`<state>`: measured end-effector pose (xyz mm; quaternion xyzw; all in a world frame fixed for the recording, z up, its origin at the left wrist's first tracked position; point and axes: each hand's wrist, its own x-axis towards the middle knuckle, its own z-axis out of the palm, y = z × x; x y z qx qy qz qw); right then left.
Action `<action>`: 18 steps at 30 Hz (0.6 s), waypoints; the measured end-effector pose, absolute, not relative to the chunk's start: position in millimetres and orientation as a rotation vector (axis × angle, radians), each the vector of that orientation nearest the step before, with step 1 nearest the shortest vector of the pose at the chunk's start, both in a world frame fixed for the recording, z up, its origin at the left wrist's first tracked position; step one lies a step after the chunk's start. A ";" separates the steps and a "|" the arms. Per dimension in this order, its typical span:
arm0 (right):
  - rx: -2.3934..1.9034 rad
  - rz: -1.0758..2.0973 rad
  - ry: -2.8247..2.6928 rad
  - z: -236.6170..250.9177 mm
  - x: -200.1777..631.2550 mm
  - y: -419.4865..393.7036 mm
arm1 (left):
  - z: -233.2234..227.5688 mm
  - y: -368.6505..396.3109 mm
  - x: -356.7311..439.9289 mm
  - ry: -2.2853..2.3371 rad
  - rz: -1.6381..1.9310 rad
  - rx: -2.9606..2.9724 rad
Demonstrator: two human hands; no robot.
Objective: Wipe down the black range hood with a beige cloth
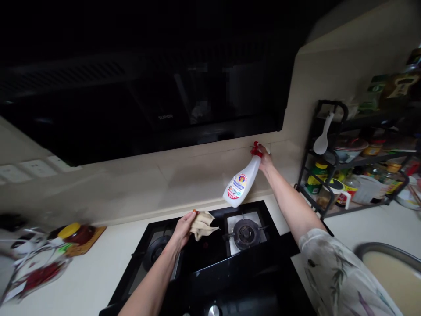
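Nearest the lens, a patterned sleeve (342,281) covered the person's right upper arm, and the bare forearm ran up from it toward the wall. At its end the right hand (265,159) was closed around the neck of a white spray bottle (241,182), fingers at the red trigger head (256,149). That bottle hung tilted in the air, base down and to the left, just in front of the beige backsplash (184,175) and above the back edge of the black hob (210,259).

Lower and to the left, the left hand (184,226) was curled shut on a crumpled beige cloth (203,224), which it held just over the glass of the hob, between the left burner (157,249) and the right burner (246,232). Whether the cloth touched the glass could not be told.

Overhead spread a dark range hood (148,87). On the right stood a black wire rack (332,175) crowded with jars and bottles, a white spoon (322,137) hanging from it. On the counter at left sat a yellow-lidded jar (75,231) on a brown mat (88,244).
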<state>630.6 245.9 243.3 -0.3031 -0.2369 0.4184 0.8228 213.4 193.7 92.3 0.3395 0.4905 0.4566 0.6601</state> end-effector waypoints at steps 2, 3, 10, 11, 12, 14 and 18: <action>-0.639 0.972 -0.569 239.4 608.1 253.0 | 93.6 192.4 202.1 1.120 1.068 0.727; -0.635 1.004 -0.594 238.7 594.8 257.5 | 94.4 191.3 197.4 1.129 1.084 0.709; -0.583 1.082 -0.605 250.6 491.2 298.3 | 100.2 180.5 166.6 1.147 1.152 0.604; -0.571 1.098 -0.611 253.0 477.9 303.2 | 100.4 179.3 160.3 1.154 1.163 0.596; -0.558 1.117 -0.617 255.2 465.4 307.6 | 100.6 178.4 153.3 1.160 1.175 0.590; -0.535 1.162 -0.611 258.9 441.9 314.9 | 100.8 177.3 137.0 1.159 1.198 0.585; -0.507 1.258 -0.589 263.7 397.5 328.1 | 101.1 176.2 98.9 1.137 1.255 0.563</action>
